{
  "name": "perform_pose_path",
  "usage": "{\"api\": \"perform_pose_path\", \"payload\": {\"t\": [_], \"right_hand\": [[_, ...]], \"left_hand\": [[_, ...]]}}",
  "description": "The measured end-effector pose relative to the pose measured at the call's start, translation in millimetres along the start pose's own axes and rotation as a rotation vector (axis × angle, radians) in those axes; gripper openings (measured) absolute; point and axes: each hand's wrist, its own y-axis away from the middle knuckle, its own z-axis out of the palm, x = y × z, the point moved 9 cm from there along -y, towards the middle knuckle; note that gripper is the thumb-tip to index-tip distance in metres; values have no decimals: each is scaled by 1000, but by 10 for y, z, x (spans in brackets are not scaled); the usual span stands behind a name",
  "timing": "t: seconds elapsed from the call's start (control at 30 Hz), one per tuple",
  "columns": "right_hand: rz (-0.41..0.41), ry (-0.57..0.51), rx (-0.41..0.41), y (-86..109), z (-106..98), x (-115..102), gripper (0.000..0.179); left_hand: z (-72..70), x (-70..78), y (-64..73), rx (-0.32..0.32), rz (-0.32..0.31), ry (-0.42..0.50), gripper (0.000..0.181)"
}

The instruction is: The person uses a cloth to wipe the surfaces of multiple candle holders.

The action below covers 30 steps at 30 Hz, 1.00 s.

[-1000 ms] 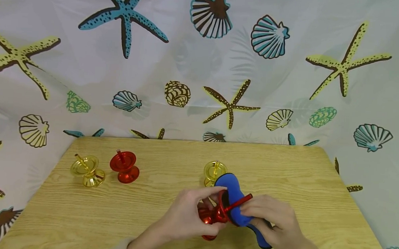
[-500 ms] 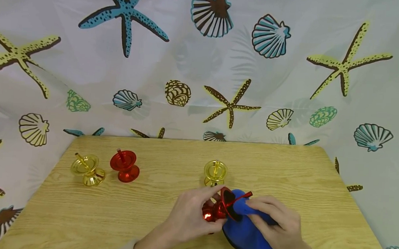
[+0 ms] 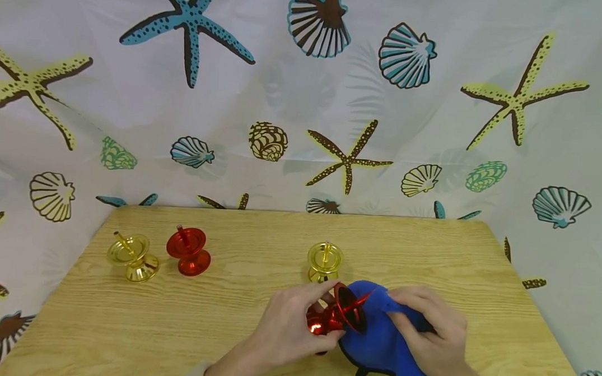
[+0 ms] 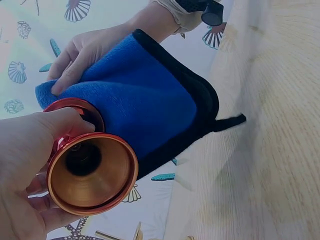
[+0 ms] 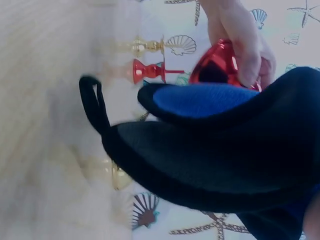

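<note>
My left hand grips a shiny red candle holder by its stem, tilted so its dish and spike face right. In the left wrist view its hollow base faces the camera. My right hand pinches a blue cloth with black edging around the tip of the spike. The rest of the cloth hangs below, and a small black loop sticks out from its edge. The spike's tip is hidden in the cloth. Just behind my left fingertips stands a gold candle holder.
Another gold candle holder and a second red one stand at the far left of the wooden table. A white curtain with starfish and shell prints hangs right behind the table's back edge.
My right hand has brought the cloth from the dish onto the spike and out toward its tip, moving slightly right. The cloth now hangs lower. My left hand has shifted slightly right.
</note>
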Motion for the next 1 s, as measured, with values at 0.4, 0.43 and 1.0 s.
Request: {"api": "perform_pose_path", "payload": {"t": [0.4, 0.43, 1.0], "right_hand": [[94, 40, -91, 161, 97, 130, 19], [99, 54, -84, 148, 68, 147, 20], [-112, 405, -172, 21, 255, 50, 31]], "left_hand": [[60, -290, 71, -23, -330, 300, 66], [55, -326, 83, -10, -370, 323, 66], [105, -564, 96, 154, -643, 700, 51]]}}
